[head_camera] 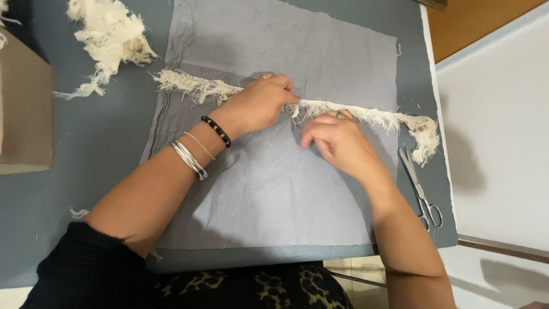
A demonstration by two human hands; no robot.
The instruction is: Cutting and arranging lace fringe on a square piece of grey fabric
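A plain brown cardboard box (23, 106) stands at the table's left edge.

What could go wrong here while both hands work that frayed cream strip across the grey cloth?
The left hand and right hand pinch the fringe strip mid-length; pulling could shed more threads or tear it. Its right end hangs past the grey cloth, close to the scissors, and might snag. The wrinkled cloth may shift under the hands.

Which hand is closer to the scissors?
The right hand. It rests on the fringe strip, just left of the scissors in the picture. The left hand pinches the strip farther off to the left.
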